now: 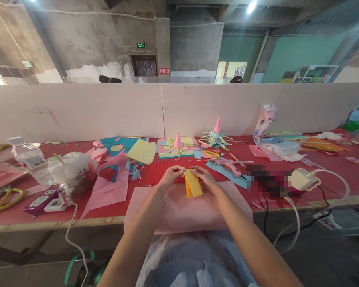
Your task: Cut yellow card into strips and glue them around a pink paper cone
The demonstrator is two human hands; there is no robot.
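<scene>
A folded piece of yellow paper [193,183] is held up between my two hands, its lower end hanging over a large pink sheet [164,213] at the table's front edge. My left hand [172,175] pinches its upper left corner with the fingertips. On the other side, my right hand [206,177] grips the top right edge, fingers closed round it. Just beyond lies a red board [155,172]. Behind that stand a small pink paper cone [177,141] on stacked coloured sheets and another pink cone [217,125] on a blue ring with green strips.
To the right are a pink glue gun [231,167], yellow-handled scissors [212,152], a white charger [302,179] with cables and a plastic bag [283,149]. Paper scraps [107,191], a plastic bottle [28,155] and more scissors [10,198] lie left. A pale partition [113,109] bounds the back.
</scene>
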